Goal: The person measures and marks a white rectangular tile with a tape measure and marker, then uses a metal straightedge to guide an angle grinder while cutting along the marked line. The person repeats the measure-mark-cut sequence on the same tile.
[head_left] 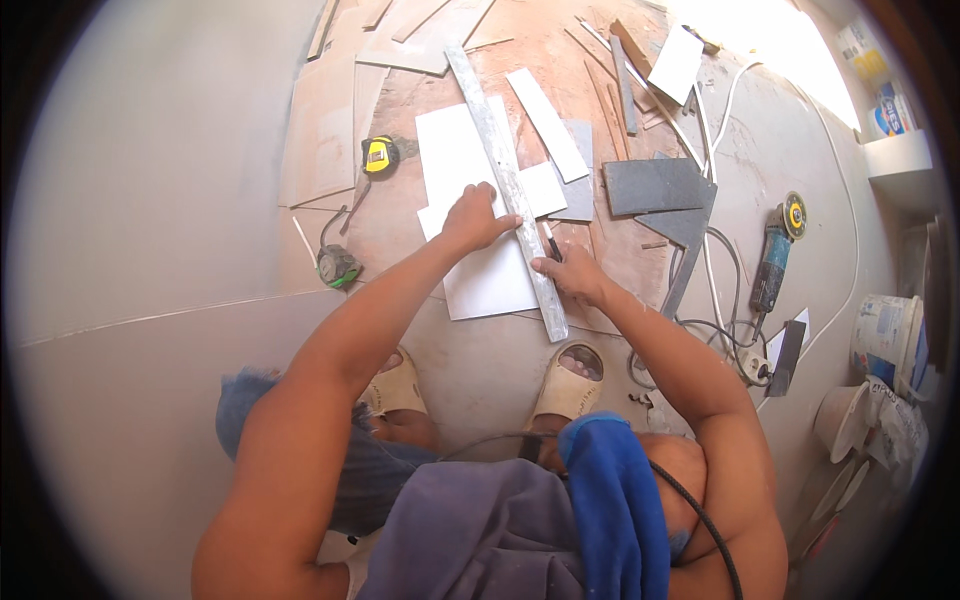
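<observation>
A long grey metal straightedge, marked with pale smears, lies slantwise across white tile pieces on the floor. My left hand bears down on the tile at the bar's left side, fingers bent together and thumb on the bar, holding it. On the other side my right hand grips a black marker pen with a white end, which stands close beside the bar's edge. Its thumb touches the bar. The pen's tip is hidden.
A yellow tape measure and a green-edged one lie left. Dark tile offcuts and a narrow white strip lie right. Farther right are an angle grinder, cables and a white bucket. My sandalled feet stand close by.
</observation>
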Tool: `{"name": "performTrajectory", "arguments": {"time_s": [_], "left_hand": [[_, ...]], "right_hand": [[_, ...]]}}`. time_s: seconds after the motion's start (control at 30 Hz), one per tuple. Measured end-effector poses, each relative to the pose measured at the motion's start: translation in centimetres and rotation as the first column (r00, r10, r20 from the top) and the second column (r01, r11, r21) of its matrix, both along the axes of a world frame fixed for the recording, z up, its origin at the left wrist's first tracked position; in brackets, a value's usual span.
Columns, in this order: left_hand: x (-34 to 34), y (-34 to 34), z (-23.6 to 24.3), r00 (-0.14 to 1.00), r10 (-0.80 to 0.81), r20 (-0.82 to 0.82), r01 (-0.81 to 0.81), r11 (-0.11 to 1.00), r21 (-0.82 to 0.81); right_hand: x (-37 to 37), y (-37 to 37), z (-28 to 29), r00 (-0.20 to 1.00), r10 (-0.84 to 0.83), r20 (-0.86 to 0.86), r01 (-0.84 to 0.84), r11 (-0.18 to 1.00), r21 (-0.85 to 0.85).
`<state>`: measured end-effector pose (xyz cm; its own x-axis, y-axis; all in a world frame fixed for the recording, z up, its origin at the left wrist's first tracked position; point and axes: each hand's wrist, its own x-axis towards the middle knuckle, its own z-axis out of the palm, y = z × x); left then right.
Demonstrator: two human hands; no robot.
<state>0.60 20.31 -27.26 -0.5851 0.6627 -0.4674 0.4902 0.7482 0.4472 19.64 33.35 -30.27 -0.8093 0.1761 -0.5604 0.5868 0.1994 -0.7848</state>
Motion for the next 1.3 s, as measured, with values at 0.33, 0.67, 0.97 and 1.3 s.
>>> {"name": "performTrajectory", "arguments": {"time_s": [0.33, 0.67, 0.97, 1.3], "left_hand": [[0.2, 0.3, -0.4, 0.943, -0.246, -0.223, 0.22, 0.966, -0.138], [0.4, 1.0, 0.6, 0.962, -0.225, -0.156, 0.197, 0.964, -0.176], [0.3, 0.8, -0.2, 0.961, -0.223, -0.166, 0.202, 0.97, -0.136], [0.5, 0.8, 0.1, 0.971, -0.189, -0.147, 0.173, 0.978, -0.115]], "right_hand": [[-0.3, 0.4, -0.6, 0.997, 0.071, 0.023, -0.074, 0.98, 0.187], [0.9, 1.1, -1.7, 0.983, 0.01, -0.182, 0.005, 0.997, 0.083], [0.9, 2.0, -1.3, 0.994, 0.003, -0.108, -0.005, 1.0, -0.022], [0.6, 2.8, -1.3, 0.995, 0.095, -0.034, -0.096, 0.995, -0.01]]}}
